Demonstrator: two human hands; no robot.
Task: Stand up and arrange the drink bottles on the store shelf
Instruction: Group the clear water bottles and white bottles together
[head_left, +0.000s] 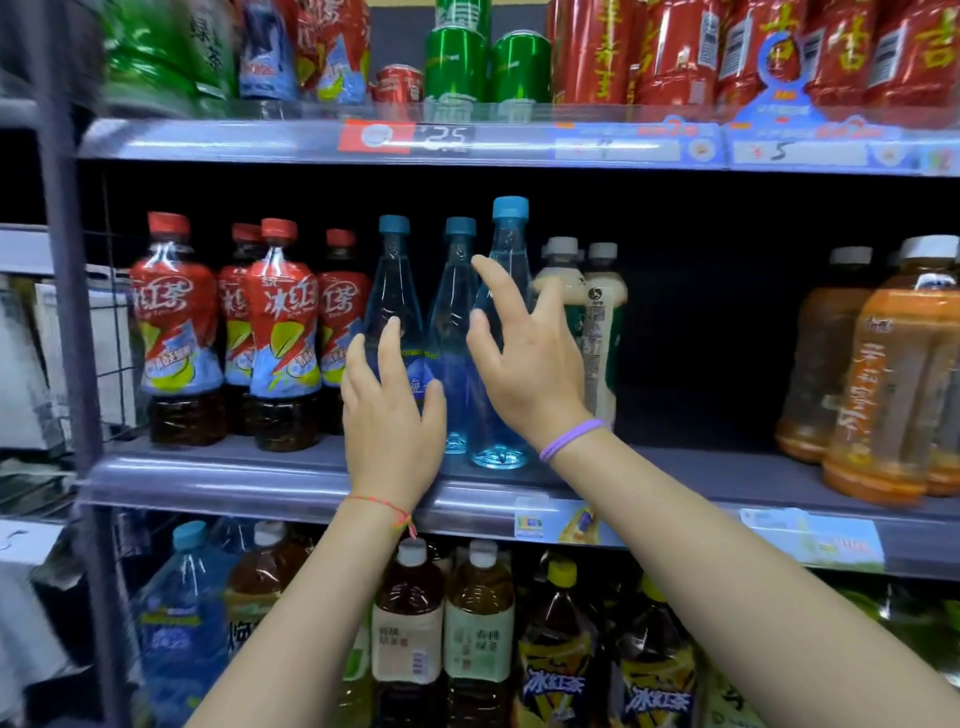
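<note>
Three clear blue bottles with blue caps stand upright on the middle shelf: a left one, a middle one and a front one nearest the edge. My left hand is raised in front of the left and middle blue bottles, fingers straight and spread, holding nothing. My right hand hovers in front of the front blue bottle with fingers spread; I cannot tell whether it touches the bottle.
Red-label iced tea bottles stand left of the blue ones. Cream-coloured bottles stand just right, then a dark gap, then orange tea bottles. Cans fill the shelf above, large bottles the shelf below. A metal post bounds the left.
</note>
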